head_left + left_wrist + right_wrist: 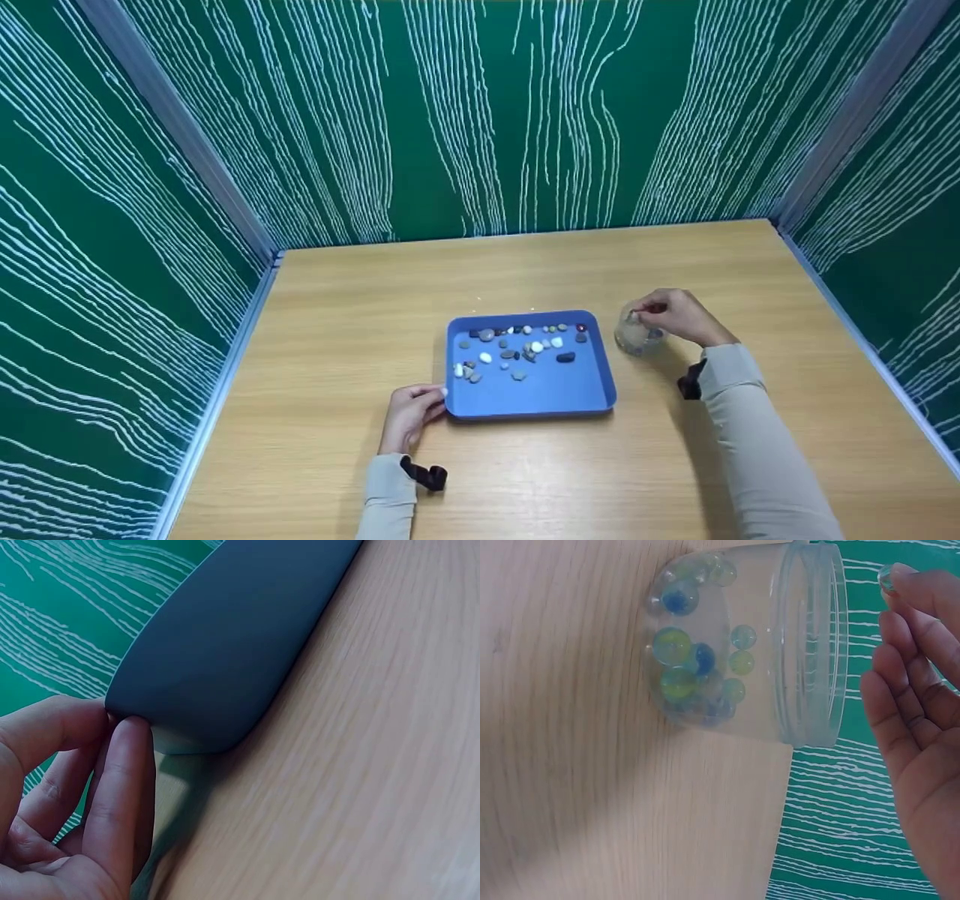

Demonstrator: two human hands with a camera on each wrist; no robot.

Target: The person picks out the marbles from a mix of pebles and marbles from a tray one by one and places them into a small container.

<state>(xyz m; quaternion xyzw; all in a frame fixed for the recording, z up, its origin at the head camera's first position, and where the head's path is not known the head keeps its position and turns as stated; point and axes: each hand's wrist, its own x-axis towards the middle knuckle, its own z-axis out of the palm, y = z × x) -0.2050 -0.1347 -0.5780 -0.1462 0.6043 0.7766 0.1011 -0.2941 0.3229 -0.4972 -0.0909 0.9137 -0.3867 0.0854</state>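
A blue rectangular tray lies on the table with many pebbles spread over its far and left parts. At its near left corner, my left hand pinches the rim between thumb and fingers, seen close up in the left wrist view on the tray's outer wall. To the right of the tray stands a clear jar with blue and green marbles at its bottom. My right hand is over its open mouth, pinching a clear glass marble between thumb and forefinger.
A light wooden table carries the tray and jar. Green panels with white wavy lines stand behind and on both sides, joined by grey metal posts. A few tiny pale specks lie beyond the tray.
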